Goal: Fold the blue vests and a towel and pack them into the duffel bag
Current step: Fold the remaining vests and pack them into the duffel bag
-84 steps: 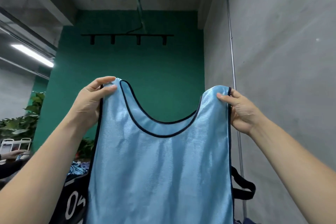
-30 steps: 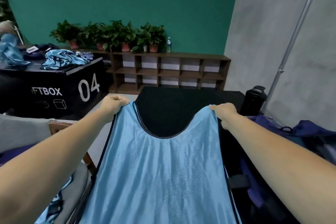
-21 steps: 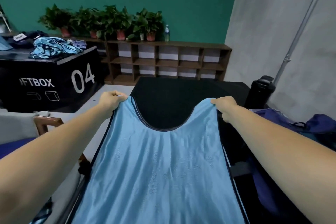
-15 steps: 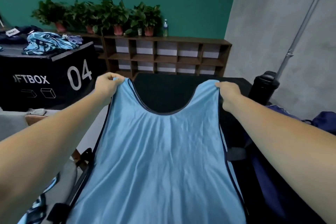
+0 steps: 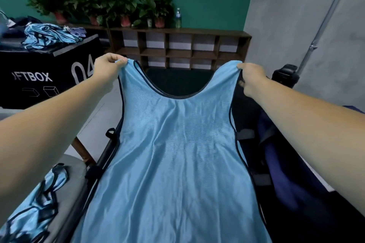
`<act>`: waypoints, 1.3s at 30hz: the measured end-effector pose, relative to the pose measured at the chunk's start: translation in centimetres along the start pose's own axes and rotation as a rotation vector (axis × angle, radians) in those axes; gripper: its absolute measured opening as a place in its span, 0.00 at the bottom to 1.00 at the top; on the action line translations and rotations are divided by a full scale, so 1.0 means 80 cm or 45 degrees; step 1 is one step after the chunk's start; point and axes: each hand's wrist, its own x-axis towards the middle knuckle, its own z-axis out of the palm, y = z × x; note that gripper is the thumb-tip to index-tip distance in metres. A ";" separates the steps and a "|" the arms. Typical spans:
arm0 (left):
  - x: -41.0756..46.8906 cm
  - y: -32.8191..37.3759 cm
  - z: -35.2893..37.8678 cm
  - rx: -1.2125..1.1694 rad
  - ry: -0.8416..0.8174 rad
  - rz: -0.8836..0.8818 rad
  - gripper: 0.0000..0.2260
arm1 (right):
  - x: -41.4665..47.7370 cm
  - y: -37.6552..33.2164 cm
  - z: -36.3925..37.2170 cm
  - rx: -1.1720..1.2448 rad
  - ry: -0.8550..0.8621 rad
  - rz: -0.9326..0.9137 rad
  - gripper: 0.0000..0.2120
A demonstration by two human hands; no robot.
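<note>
Evidently the spreading step: left hand (image 5: 107,67) and right hand (image 5: 250,77) each pinch a shoulder strap of the shiny light-blue vest (image 5: 177,154), stretched over the black worktop (image 5: 177,82); next it probably needs laying flat, then folding.

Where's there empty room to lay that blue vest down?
The black tabletop is bare past the neckline of the vest, between the left hand and right hand. Crowded: duffel bag on the right, crumpled vest on the chair left.
</note>
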 end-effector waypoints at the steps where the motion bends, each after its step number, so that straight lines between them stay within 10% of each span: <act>1: -0.006 0.005 -0.003 0.012 -0.016 -0.009 0.04 | -0.005 -0.001 -0.001 0.013 -0.011 0.019 0.09; 30: -0.344 0.126 -0.159 0.183 -0.419 0.156 0.08 | -0.332 0.034 -0.163 0.240 -0.454 -0.214 0.09; 39: -0.435 0.081 -0.187 0.300 -0.561 0.053 0.04 | -0.397 0.107 -0.213 0.093 -0.487 0.070 0.12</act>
